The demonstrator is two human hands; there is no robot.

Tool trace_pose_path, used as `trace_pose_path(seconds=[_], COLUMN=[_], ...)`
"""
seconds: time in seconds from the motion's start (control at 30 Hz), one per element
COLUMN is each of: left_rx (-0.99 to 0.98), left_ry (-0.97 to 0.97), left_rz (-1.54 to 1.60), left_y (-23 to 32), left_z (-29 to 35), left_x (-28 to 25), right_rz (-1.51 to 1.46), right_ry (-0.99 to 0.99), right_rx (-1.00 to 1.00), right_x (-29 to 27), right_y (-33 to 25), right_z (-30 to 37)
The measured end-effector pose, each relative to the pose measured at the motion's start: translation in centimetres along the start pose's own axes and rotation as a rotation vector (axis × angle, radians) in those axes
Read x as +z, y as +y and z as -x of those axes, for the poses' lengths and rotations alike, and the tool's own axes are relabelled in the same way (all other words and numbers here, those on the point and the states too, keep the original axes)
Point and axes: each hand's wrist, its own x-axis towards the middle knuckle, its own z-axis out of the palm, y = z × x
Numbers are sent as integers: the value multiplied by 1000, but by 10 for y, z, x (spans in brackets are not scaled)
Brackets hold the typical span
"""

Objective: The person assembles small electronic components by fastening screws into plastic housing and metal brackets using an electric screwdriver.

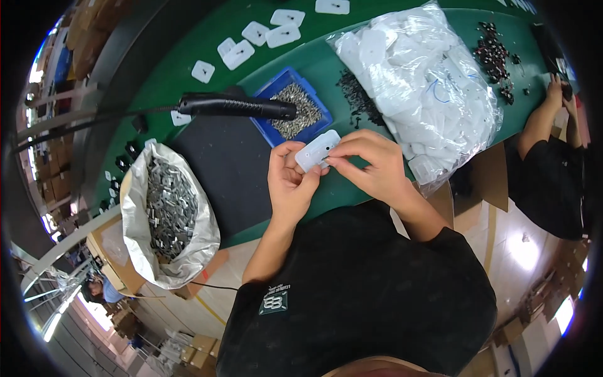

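My left hand (pixel 289 183) grips a small white plastic plate (pixel 312 151) with rounded corners, tilted up over the bench's near edge. A dark round spot shows on the plate's face. At its right side my right hand (pixel 372 164) has thumb and forefinger pinched on a tiny black piece (pixel 325 158), mostly hidden by the fingertips. Just beyond the plate sits a blue bin (pixel 321 122) of small metal screws (pixel 296 112). Over that bin lies the head of a black electric screwdriver (pixel 239 106), its cable running off left.
A clear bag of white plates (pixel 414 88) lies right, beside small black parts (pixel 359 94). Farther right are dark, red-flecked parts (pixel 493 53) and a co-worker's hand (pixel 554 91). Plates with black pieces (pixel 283 35) lie along the back. An open sack (pixel 202 220) holds metal pieces (pixel 168 210).
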Motion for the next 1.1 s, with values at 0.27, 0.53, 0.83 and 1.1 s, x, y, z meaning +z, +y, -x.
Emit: trace_pose_path(seconds=[0.27, 0.53, 0.83, 1.1], left_rx=[-45, 110, 100, 160], left_ry=[-137, -24, -15, -70], left_rz=[-74, -211, -179, -168], left_y=[7, -8, -6, -3], left_z=[-5, -6, -7, -10], left_x=[-18, -30, -32, -37], right_rz=[121, 207, 433, 338], right_ry=[-78, -111, -20, 54], right_rx=[181, 268, 89, 140], right_x=[25, 34, 43, 51], right_y=[-10, -24, -30, -27], right_z=[-7, -12, -10, -6])
